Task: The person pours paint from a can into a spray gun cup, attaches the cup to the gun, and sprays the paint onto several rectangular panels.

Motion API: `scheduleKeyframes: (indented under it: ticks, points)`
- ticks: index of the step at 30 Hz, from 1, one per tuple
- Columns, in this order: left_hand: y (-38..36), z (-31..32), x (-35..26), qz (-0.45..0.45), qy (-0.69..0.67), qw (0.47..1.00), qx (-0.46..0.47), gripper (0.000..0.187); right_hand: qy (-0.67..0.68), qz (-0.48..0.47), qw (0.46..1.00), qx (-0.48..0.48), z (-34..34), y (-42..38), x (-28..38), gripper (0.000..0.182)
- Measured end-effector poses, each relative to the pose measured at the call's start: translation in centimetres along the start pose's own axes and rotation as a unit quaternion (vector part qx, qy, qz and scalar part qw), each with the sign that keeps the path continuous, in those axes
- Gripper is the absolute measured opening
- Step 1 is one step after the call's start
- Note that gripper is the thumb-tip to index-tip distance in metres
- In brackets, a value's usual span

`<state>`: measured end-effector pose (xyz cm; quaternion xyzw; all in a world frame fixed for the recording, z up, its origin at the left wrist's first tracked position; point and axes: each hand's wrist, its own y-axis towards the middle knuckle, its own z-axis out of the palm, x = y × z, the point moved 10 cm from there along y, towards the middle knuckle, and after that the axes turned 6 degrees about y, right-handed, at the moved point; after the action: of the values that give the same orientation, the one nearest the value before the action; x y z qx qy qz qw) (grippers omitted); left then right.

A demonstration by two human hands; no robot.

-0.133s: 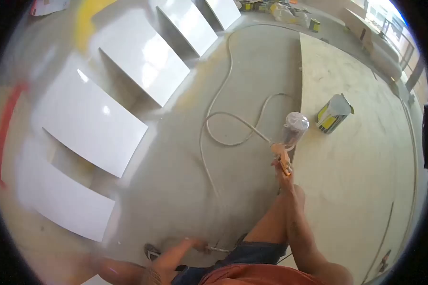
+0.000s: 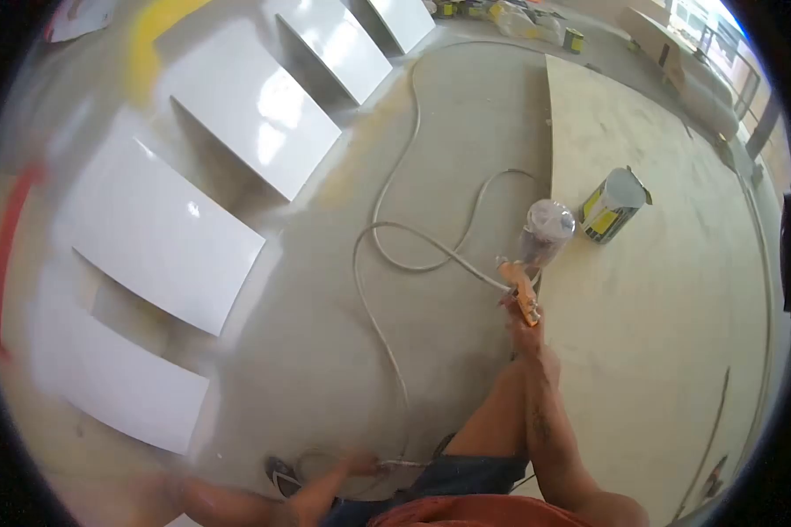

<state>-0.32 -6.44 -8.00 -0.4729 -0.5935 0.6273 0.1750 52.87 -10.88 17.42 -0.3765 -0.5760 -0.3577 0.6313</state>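
Observation:
My right hand [image 2: 525,327] is wrapped round an orange spray gun [image 2: 523,294]. A clear cup [image 2: 547,230] with a whitish lid sits on the gun, beside the edge of a pale board. From the gun a light hose [image 2: 395,227] loops over the grey floor and reaches down toward my lap. Low in the view, my left hand [image 2: 360,463] is blurred and closed at the hose near my shorts. Just right of the cup, an open paint can [image 2: 615,206] with a yellow-green label stands on the board.
Several glossy white panels [image 2: 163,230] lie in a row on the left. The pale board [image 2: 642,325] fills the right side. At the far end are more cans [image 2: 573,40] and plastic bags [image 2: 523,22]. A dark shoe [image 2: 281,477] shows at the bottom.
The view has shifted slightly. The hose loop has swung a little to the left, and my left hand has moved slightly at the hose. The spray gun stays in my right hand.

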Motion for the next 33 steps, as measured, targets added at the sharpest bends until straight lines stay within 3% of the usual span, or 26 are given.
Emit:
scheduleKeyframes:
  ticks: [1, 2, 5, 7, 9, 11, 13, 15, 16, 18, 19, 21, 22, 24, 25, 27, 28, 30, 31, 33]
  points:
    - [0.1, -3.5, -0.2, 0.029, -0.059, 0.987, -0.147, 0.047, 0.053, -0.103, 0.993, -0.001, -0.1, 1.8, 1.8, 0.021]
    - [1.5, -3.8, -0.1, 0.028, -0.054, 0.987, -0.151, 0.047, 0.105, -0.201, 0.974, 0.000, -0.4, 3.2, 3.6, 0.024]
    - [4.4, -2.2, -0.1, -0.016, -0.051, 0.979, -0.198, 0.048, -0.002, -0.190, 0.982, -0.015, -3.8, 4.5, 8.3, 0.030]
    - [6.2, -0.9, 0.0, -0.058, 0.041, 0.991, -0.116, 0.049, -0.063, -0.199, 0.976, -0.054, -6.1, 4.6, 14.2, 0.026]
    - [6.2, -0.9, -0.6, -0.057, 0.051, 0.991, -0.112, 0.051, -0.091, -0.226, 0.967, -0.074, -9.6, 4.7, 17.9, 0.023]
    - [5.8, -1.4, -1.3, -0.055, 0.058, 0.992, -0.101, 0.052, -0.166, -0.169, 0.964, -0.119, -13.5, 3.3, 21.1, 0.028]
    - [5.5, -6.0, -1.3, -0.051, 0.000, 0.976, -0.211, 0.057, -0.192, -0.237, 0.944, -0.124, -15.4, 0.6, 24.8, 0.035]
    - [2.9, -10.9, -2.4, -0.051, 0.072, 0.949, -0.301, 0.064, -0.356, -0.134, 0.914, -0.142, -18.4, -2.1, 25.4, 0.037]
    - [2.6, -11.9, -3.2, -0.048, 0.076, 0.949, -0.303, 0.064, -0.391, -0.092, 0.903, -0.154, -19.6, -3.5, 25.0, 0.037]
    - [-1.9, -16.6, -2.6, -0.101, -0.089, 0.822, -0.553, 0.067, -0.346, -0.073, 0.912, -0.209, -24.5, -6.1, 21.0, 0.034]
    - [-1.0, -17.5, -3.3, -0.097, -0.089, 0.821, -0.555, 0.067, -0.346, -0.077, 0.911, -0.211, -26.3, -7.1, 18.8, 0.034]
    - [1.3, -18.3, -5.6, -0.140, 0.067, 0.846, -0.510, 0.063, -0.227, -0.131, 0.936, -0.233, -29.2, -9.1, 16.2, 0.030]
    - [1.9, -18.7, -7.1, -0.140, 0.069, 0.849, -0.506, 0.063, -0.228, -0.127, 0.936, -0.236, -30.3, -9.6, 15.5, 0.030]
    - [1.8, -17.8, -10.8, -0.101, 0.081, 0.919, -0.373, 0.057, -0.235, -0.074, 0.948, -0.201, -30.2, -11.2, 14.1, 0.027]
    - [2.3, -17.4, -10.5, -0.101, 0.083, 0.921, -0.368, 0.057, -0.236, -0.068, 0.948, -0.203, -30.3, -11.6, 13.9, 0.027]
    - [6.0, -16.1, -12.3, 0.009, 0.097, 0.956, -0.277, 0.050, -0.221, -0.061, 0.953, -0.199, -29.9, -11.7, 13.9, 0.026]
    - [6.2, -16.8, -12.6, 0.015, 0.102, 0.956, -0.276, 0.050, -0.187, -0.096, 0.952, -0.222, -28.8, -11.9, 15.3, 0.025]
    - [7.1, -14.1, -14.6, 0.185, 0.160, 0.967, -0.065, 0.042, -0.187, -0.074, 0.955, -0.216, -29.0, -11.7, 15.1, 0.024]
    - [7.6, -14.6, -14.4, 0.190, 0.173, 0.965, -0.052, 0.042, -0.185, -0.056, 0.960, -0.203, -28.6, -11.9, 14.7, 0.024]
    - [9.9, -15.7, -11.5, 0.135, 0.197, 0.967, 0.088, 0.042, -0.149, -0.061, 0.964, -0.212, -27.0, -12.2, 14.3, 0.022]
